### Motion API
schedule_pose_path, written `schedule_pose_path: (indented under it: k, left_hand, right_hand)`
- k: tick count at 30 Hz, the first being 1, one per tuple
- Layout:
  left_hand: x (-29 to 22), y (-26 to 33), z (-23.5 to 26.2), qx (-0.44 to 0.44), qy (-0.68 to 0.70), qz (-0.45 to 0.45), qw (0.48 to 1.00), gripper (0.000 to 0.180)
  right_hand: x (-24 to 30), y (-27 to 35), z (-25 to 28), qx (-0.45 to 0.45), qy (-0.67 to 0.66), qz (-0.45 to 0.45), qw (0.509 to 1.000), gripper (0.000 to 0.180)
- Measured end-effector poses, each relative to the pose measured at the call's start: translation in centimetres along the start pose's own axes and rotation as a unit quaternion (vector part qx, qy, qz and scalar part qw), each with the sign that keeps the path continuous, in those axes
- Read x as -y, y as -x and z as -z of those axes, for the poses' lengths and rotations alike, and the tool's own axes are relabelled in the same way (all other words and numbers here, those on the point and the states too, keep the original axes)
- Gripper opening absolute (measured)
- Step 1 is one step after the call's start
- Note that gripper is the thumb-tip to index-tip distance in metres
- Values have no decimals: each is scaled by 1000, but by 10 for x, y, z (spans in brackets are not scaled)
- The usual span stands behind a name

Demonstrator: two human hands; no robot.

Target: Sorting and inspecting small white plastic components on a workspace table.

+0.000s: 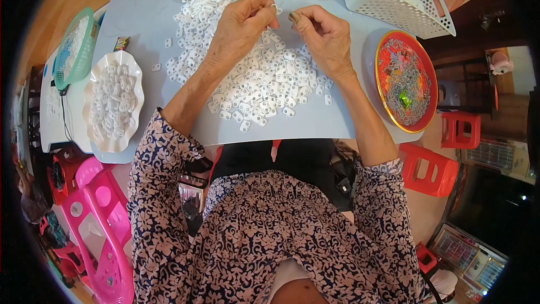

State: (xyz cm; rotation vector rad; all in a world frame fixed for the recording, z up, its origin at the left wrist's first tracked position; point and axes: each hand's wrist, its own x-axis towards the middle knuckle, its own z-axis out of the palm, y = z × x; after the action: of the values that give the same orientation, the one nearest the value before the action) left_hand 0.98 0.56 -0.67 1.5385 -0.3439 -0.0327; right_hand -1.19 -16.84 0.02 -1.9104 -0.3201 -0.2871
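Both of my hands are raised over a spread of small white plastic pieces (264, 87), each with a hole or two, on a grey-blue table (169, 104). My left hand (242, 27) is closed in a pinch, with a bit of a small white piece showing at its fingertips. Just across from it, my right hand (325, 39) is also pinched, thumb against forefinger; what it grips, if anything, is too small to make out. To the right stands a red gold-rimmed bowl (383, 91) of small grey metal parts, with a shiny green wrapper (405, 100) on top.
A white scalloped dish (136, 114) of white pieces sits at the left, near a green basket (84, 59). A perforated grey-white basket (388, 14) stands at the back right. Pink plastic chair (104, 231) and red stools (428, 171) flank the table.
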Motion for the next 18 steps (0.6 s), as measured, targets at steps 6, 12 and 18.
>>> schedule_pose_path:
  k: [6, 12, 18]
  left_hand:
    - [2, 2, -2, 39, -28, -3, 999, 14]
    - [3, 7, -8, 60, -22, -39, 997, 14]
    - [-2, 10, -11, 68, -30, 6, 997, 14]
  right_hand:
    - [4, -1, 0, -9, -55, -13, 998, 14]
    - [0, -2, 2, 25, -120, -26, 992, 14]
    - [-5, -1, 2, 19, -124, -43, 991, 14]
